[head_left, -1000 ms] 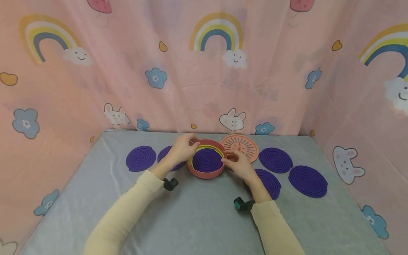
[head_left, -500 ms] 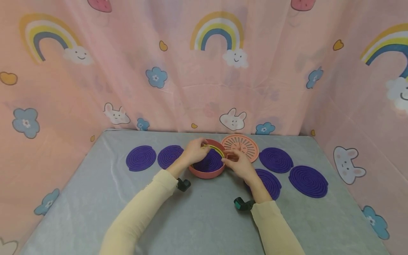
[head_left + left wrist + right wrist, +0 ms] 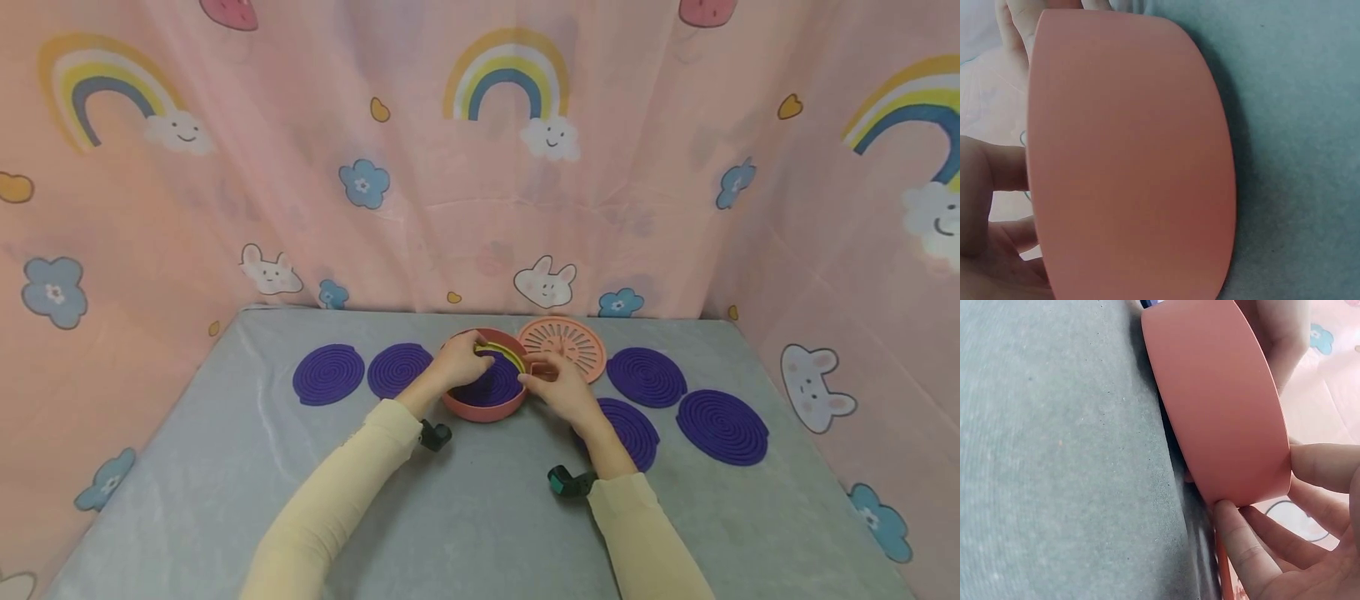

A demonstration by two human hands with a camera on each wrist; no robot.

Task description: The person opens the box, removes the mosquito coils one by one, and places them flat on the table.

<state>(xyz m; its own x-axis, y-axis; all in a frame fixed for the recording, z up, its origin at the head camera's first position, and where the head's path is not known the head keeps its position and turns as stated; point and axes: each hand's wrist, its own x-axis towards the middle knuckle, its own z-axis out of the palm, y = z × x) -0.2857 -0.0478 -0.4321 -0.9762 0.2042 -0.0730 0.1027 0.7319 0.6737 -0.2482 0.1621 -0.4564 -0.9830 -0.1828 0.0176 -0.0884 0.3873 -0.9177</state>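
Note:
A round pink mosquito coil box [image 3: 487, 413] stands on the grey cloth, with a purple spiral mosquito coil [image 3: 491, 383] inside. A yellow ring [image 3: 510, 353] lines its inner edge, partly covered by my left hand. My left hand [image 3: 459, 364] reaches over the left rim, thumb and fingers above the coil near the yellow ring; whether they pinch anything is hidden. In the left wrist view the box's pink wall [image 3: 1129, 156] blocks the fingertips. My right hand [image 3: 558, 387] holds the box at its right side, with thumb and fingers [image 3: 1244, 544] against its wall and rim.
A slotted pink lid [image 3: 581, 350] lies behind the right hand. Two purple coils, one at the far left [image 3: 328, 375] and a nearer coil [image 3: 397, 369], lie left of the box. Several more, including a large coil [image 3: 722, 427], lie right. A patterned curtain [image 3: 420, 233] closes the back.
My left hand has moved right, from the box's left rim to over its inside, covering part of the yellow ring. My right hand and the box stay in place.

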